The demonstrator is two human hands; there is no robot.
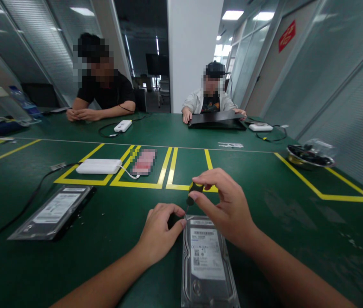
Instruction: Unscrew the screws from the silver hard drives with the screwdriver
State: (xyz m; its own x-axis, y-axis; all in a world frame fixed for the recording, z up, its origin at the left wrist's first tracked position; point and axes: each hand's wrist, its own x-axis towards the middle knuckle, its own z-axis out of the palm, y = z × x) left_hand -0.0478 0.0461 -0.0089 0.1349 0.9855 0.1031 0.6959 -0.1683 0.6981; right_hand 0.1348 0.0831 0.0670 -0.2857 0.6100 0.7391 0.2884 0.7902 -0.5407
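A silver hard drive (207, 256) with a white label lies in front of me on the green table. My right hand (224, 203) pinches the yellow and black handle of a small screwdriver (195, 188), its thin shaft pointing down at the drive's far left corner. Beside that corner is my left hand (163, 229), thumb and index finger curled around the screwdriver's tip; whether they hold a small part there cannot be made out. A second hard drive (56, 211) lies to the left.
Beyond the hands are a white power bank (98, 166) with a cable, a pinkish phone (144, 161) and yellow tape outlines. A metal bowl (311, 158) of dark items stands at right. Two people sit opposite, one holding a black panel (218, 119).
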